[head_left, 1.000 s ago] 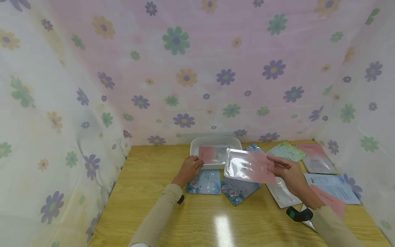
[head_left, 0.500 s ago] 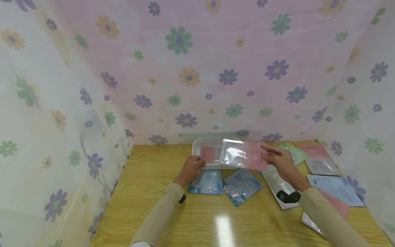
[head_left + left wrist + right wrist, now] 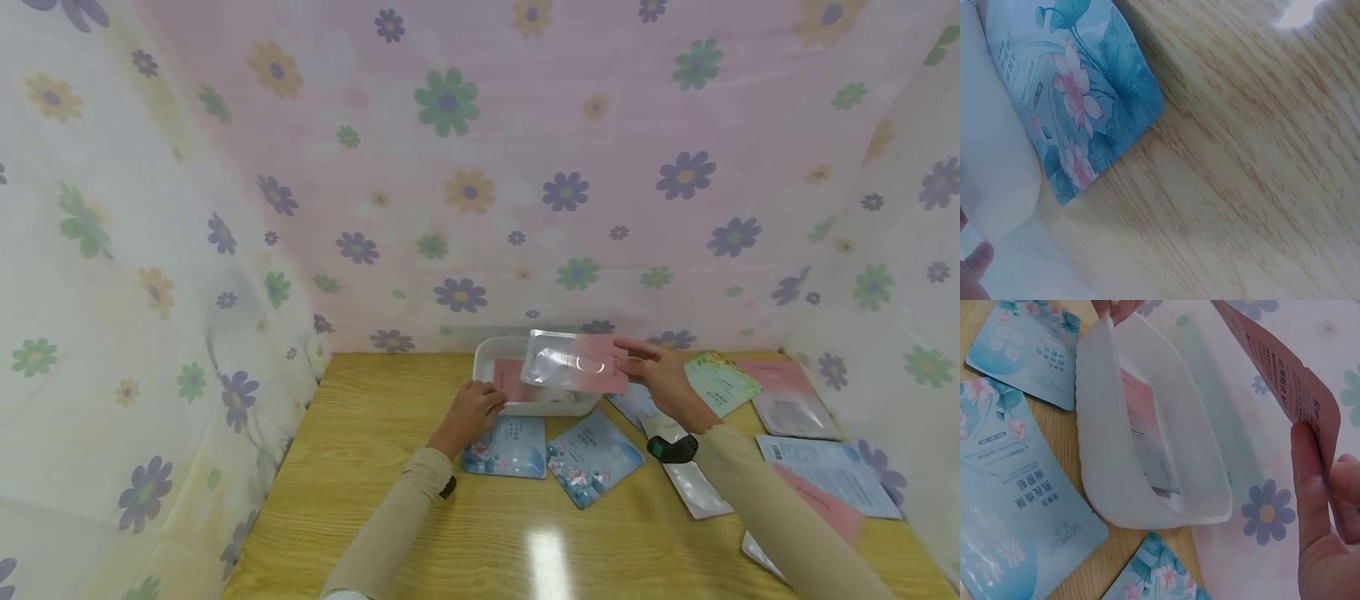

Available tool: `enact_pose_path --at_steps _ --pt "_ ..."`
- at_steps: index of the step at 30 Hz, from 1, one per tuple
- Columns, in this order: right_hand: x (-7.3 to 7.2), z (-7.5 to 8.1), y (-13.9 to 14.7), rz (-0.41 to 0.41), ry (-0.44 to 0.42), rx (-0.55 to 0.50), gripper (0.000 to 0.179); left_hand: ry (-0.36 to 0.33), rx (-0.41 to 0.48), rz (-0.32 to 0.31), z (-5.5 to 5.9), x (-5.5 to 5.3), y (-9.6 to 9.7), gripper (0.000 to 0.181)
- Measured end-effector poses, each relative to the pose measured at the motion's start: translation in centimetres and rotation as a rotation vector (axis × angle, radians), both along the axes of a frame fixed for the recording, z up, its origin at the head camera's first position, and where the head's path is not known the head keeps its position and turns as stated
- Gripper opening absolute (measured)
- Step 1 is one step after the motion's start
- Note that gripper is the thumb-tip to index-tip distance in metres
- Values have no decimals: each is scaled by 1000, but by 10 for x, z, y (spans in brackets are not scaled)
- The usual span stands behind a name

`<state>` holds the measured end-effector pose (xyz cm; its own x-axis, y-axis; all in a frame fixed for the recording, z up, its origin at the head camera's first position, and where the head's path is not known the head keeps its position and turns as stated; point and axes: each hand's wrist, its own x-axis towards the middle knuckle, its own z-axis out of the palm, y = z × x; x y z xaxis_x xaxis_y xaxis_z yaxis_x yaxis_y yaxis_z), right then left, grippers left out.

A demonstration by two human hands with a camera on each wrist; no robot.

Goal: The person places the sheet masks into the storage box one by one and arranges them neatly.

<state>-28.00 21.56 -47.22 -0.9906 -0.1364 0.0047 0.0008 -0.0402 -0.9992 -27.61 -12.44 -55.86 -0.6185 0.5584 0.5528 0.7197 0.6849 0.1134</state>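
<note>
Bin point(image 3: 546, 409) near counter's back edge point(image 3: 405, 362) pinched by left grip point(image 3: 472, 410), pink packet point(image 3: 572, 363) by right grip point(image 3: 660, 377) above it; placing apparently underway, lowering flat inside likely needed.

A blue packet point(image 3: 1025, 497) bears Chinese characters, apparently "SEOMOU" too.

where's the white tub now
In the head view, the white tub sits just right of centre on the table, behind two blue packets, the left hand gripping its rim.
</note>
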Motion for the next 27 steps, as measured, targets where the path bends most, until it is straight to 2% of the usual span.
enact_pose_path --at_steps 4,10,17,27 --pt "-8 -1 -8 1 -21 49 47 15 0 -5 0 0 0 10" --pt "-19 -5 -21 26 -34 41 46 16 5 -9 0 0 0 11" --pt "-33 -24 -27 54 -21 85 45 27 -33 6 0 -1 1 13" --pt "-55 -46 -52 13 -78 82 44 27 -8 6 0 1 -2 8"
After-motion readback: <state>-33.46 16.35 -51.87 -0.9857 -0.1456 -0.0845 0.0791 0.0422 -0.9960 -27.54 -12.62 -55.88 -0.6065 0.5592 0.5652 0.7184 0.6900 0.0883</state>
